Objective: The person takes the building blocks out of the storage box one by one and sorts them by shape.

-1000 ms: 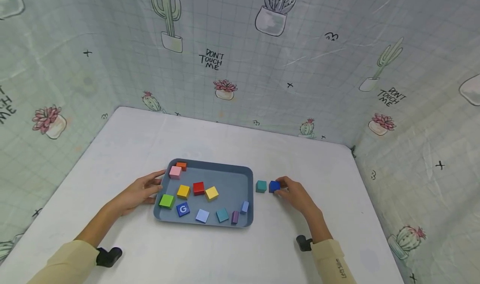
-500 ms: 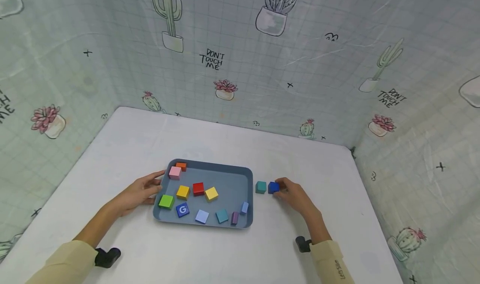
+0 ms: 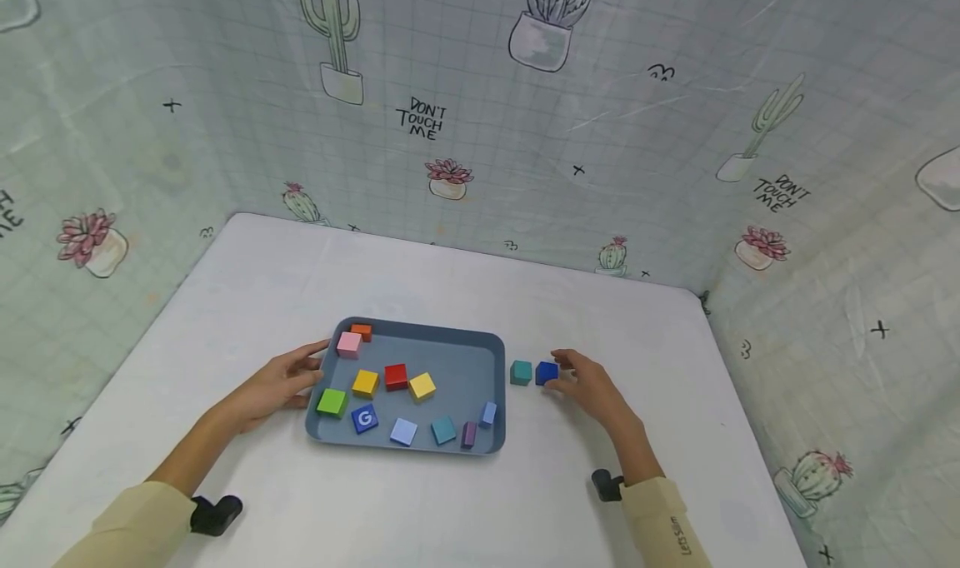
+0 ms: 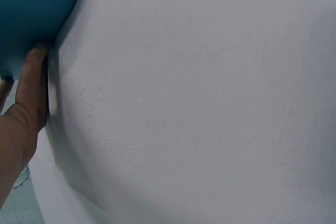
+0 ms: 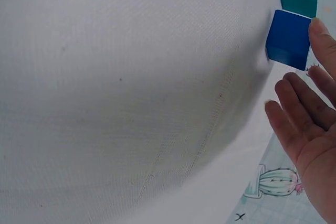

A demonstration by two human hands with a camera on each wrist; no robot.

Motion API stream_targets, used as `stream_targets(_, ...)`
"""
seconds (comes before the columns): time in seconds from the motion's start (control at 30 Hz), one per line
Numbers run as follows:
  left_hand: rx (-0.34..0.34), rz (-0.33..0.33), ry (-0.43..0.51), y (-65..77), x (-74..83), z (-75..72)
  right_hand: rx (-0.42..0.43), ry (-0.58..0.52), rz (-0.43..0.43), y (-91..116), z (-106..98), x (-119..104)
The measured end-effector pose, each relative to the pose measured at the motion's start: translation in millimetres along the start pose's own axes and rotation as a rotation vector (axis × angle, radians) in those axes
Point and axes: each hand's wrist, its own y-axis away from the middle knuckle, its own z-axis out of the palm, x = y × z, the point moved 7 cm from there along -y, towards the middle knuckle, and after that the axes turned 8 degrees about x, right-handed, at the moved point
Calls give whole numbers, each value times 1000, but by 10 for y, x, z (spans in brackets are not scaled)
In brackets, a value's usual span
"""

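Observation:
My left hand (image 3: 280, 389) rests against the left end of a blue-grey tray (image 3: 457, 356), fingers mostly straight at its rim. In the left wrist view, one straight finger touches the wall of the tray (image 4: 39, 6). Right of the tray, a teal block (image 3: 521, 373) and a blue block (image 3: 547, 373) stand side by side on the table with a small gap. My right hand (image 3: 587, 382) is at the blue block, fingers spread and loose. Its thumb (image 5: 321, 38) lies along the edge of the blue block (image 5: 289, 38), while the other fingers stand apart from it.
Several coloured blocks lie in the tray, among them a red block (image 3: 396, 376), a green block (image 3: 332, 403) and a blue block with a white G (image 3: 364, 419). A cactus-print curtain (image 3: 480, 118) surrounds the white table (image 3: 420, 510) at the back and sides.
The blue block has shifted very slightly left toward the teal block. My right fingers, earlier pinching it, have loosened and spread. The left hand stays at the tray.

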Motion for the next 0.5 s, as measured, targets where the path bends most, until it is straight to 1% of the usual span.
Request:
stream_targets(0.1,-1,-2,3,7,10,1,4,9,-12,3,-14,-10)
stream_targets(0.33,3,4,7,1,-9,-4,14,16,-9,-6,-30,-51)
stream_targets(0.5,6,4,4,-5,-23,-7,38,27,-36,-18,-45,-112)
